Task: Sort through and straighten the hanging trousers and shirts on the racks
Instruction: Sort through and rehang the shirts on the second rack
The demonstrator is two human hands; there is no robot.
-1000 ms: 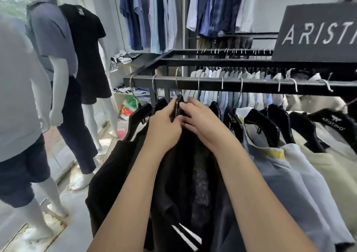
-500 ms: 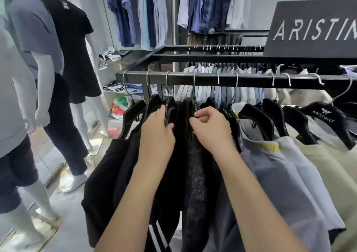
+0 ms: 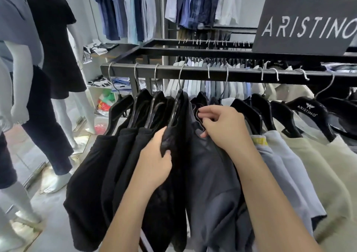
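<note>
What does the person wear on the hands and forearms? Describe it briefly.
Nothing shows on either: the left hand and right hand are ungloved, with no visible rings, watch or bracelet. Both forearms are bare; no sleeve is in view.

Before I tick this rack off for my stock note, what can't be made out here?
Head view only:
- Left hand: fingertips behind the black garment it grips.
- Dark grey shirt: any collar label covered by the right hand pinching it; hem cut off by the bottom edge.
- Rear-rail shirts: behind the front rail, too small to count.
</note>
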